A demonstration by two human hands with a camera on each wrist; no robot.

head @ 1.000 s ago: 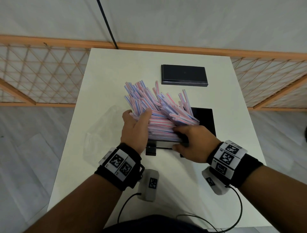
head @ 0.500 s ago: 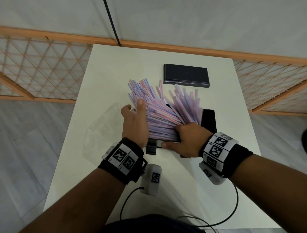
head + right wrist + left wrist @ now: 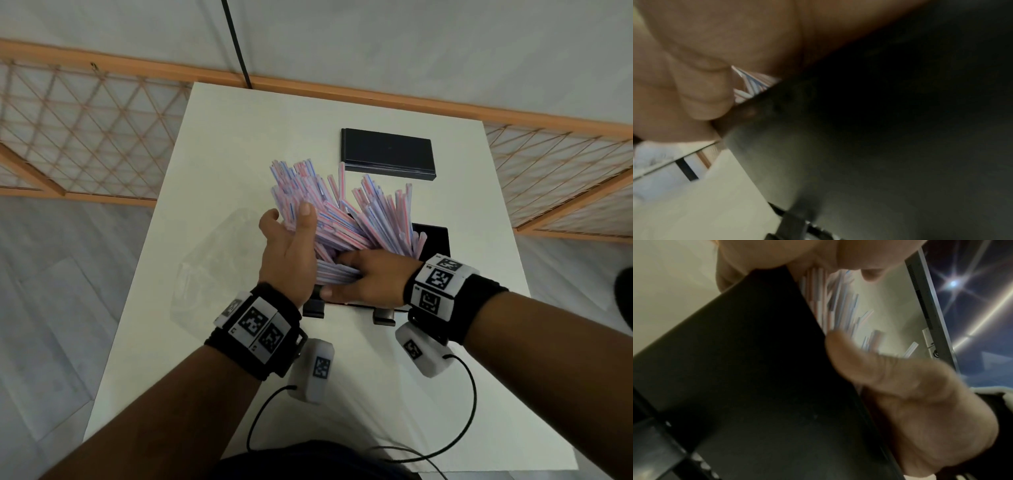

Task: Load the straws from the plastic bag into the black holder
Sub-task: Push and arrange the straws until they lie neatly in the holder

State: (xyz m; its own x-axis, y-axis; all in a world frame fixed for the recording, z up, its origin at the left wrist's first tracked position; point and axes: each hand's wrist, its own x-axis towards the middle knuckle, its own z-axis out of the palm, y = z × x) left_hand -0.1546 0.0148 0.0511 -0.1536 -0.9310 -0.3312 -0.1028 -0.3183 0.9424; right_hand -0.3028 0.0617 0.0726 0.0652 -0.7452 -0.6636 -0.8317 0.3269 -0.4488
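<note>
Straws (image 3: 346, 219) have swung up since a second ago: the bundle lay fanned low and rightward across the holder, now the right half stands steeper, tips pointing away from the person and up toward the table's far edge. Right hand (image 3: 368, 274) has slid left along the near ends; left hand (image 3: 289, 253) sits about where it was.

Long axis runs near-to-far. Near ends are bunched between the two hands over the black holder (image 3: 433, 236); far ends splay into two fans, one leaning far-left, one nearly straight away. How many actually sit inside the holder I can't tell.

Left hand: fingers fairly straight, palm pressed flat against the bundle's left flank, thumb up beside it. Right hand: fingers curled over the near ends, thumb underneath at the holder's front edge. Hands close together, straws clamped between them.

Straws are thin straight tubes, white with pink and blue stripes. Holder is a matte black box, two small feet showing at its near side. Left wrist view shows its dark flat wall (image 3: 748, 369) with blurred straws (image 3: 830, 301) above; right wrist view is mostly blur.

Clear, crinkled plastic bag (image 3: 212, 270) lies flat on the white table (image 3: 239, 144), left of the left hand. A flat black rectangular lid (image 3: 387, 152) lies farther back.
</note>
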